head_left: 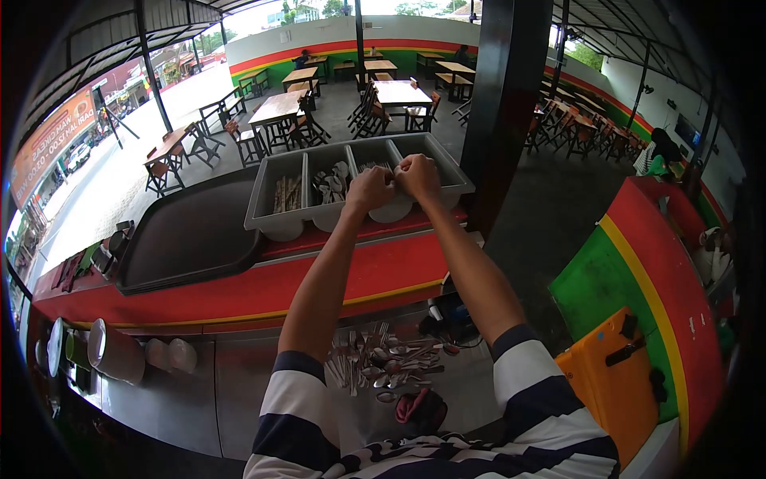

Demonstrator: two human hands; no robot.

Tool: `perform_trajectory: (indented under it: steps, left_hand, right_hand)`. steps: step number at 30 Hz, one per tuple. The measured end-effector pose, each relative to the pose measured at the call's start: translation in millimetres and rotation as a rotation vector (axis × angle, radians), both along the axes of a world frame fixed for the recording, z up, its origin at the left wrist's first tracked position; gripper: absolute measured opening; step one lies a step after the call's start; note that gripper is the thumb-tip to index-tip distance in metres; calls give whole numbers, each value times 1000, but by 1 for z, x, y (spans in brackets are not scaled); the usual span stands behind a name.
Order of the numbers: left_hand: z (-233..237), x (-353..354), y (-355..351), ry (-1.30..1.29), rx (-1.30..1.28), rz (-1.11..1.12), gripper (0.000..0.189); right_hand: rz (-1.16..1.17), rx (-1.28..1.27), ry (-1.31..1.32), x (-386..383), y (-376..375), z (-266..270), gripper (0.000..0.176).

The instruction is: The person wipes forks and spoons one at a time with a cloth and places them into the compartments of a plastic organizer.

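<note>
Both arms reach forward to a grey cutlery tray (pixel 297 215) with four compartments on the red counter. My left hand (pixel 372 188) has its fingers curled over the third compartment, where some forks (pixel 373 167) lie. Close beside it, my right hand (pixel 417 175) is closed at the fourth compartment. Whatever either hand grips is too small or hidden to make out. Spoons (pixel 331 184) fill the second compartment, and wrapped sticks (pixel 287 194) lie in the first. Below, a pile of loose forks and spoons (pixel 387 359) rests on the steel worktop.
Dark serving trays (pixel 191 227) are stacked left of the cutlery tray. A dark pillar (pixel 511 104) rises at the right. On the worktop are a dark red cloth (pixel 420 409) and white bowls (pixel 170 355). An orange case (pixel 610 383) stands at lower right. A person (pixel 662 152) is farther off.
</note>
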State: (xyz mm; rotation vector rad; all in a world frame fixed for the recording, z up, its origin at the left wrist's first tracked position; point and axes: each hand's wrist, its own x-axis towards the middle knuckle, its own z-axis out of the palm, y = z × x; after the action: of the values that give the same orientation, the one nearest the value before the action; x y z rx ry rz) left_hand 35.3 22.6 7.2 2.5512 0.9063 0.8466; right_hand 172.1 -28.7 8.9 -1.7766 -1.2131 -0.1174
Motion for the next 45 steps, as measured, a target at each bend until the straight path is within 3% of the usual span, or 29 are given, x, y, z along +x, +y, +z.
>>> perform_trajectory:
  steps: [3, 6, 9, 13, 16, 20, 21, 22, 24, 25, 26, 27, 30, 31, 32, 34, 41, 45]
  left_hand:
    - [4, -3, -11, -80, -11, 52, 28]
    - [3, -2, -29, -187, 112, 198, 24]
    - [-2, -9, -40, -319, 258, 199, 21]
    - [-6, -22, -43, -405, 144, 57, 18]
    - [-9, -35, -49, -711, -3, -151, 18]
    - [-41, -78, -88, -820, -294, -203, 19]
    - [-61, -92, -101, -813, -265, -231, 20]
    - [-84, -109, -119, -803, -397, -214, 20]
    - [-154, -141, -159, -838, -594, -100, 16]
    - [-256, -173, -199, -766, -519, 54, 15]
    - [-343, -190, -217, -781, -626, 107, 17]
    - [-373, -211, -252, -731, -819, 312, 18]
    - [-449, -268, -332, -625, -996, 589, 20]
    - [-463, -279, -344, -554, -930, 633, 20]
    - [-477, -288, -354, -485, -864, 667, 21]
    - [-481, -293, -366, -408, -748, 727, 22]
    - [-452, -273, -271, -256, -461, 833, 29]
    - [-436, -252, -245, -78, -658, 979, 28]
  right_hand:
    - [-28, 121, -58, -3, -3, -1, 20]
    - [18, 183, -92, -6, -7, -4, 17]
    - [27, 216, -231, -11, -14, -10, 18]
    - [-15, 310, -278, -14, -19, -19, 18]
    - [131, 391, -261, -15, -28, -21, 18]
    - [272, 614, -187, -42, -61, -33, 9]
    - [338, 595, -22, -57, -79, -50, 8]
    - [355, 658, -153, -67, -96, -72, 10]
    - [325, 477, 38, -99, -149, -142, 14]
    - [285, 284, 207, -128, -205, -243, 16]
    - [264, 193, 296, -143, -241, -301, 19]
    - [245, 14, 330, -154, -283, -352, 20]
    - [237, -312, 351, -179, -367, -388, 22]
    - [211, -458, 381, -184, -390, -386, 23]
    - [207, -433, 292, -182, -400, -388, 25]
    - [206, -377, 102, -168, -391, -377, 30]
    - [137, -450, 8, -192, -416, -386, 67]
    - [76, -427, -125, -216, -432, -394, 63]
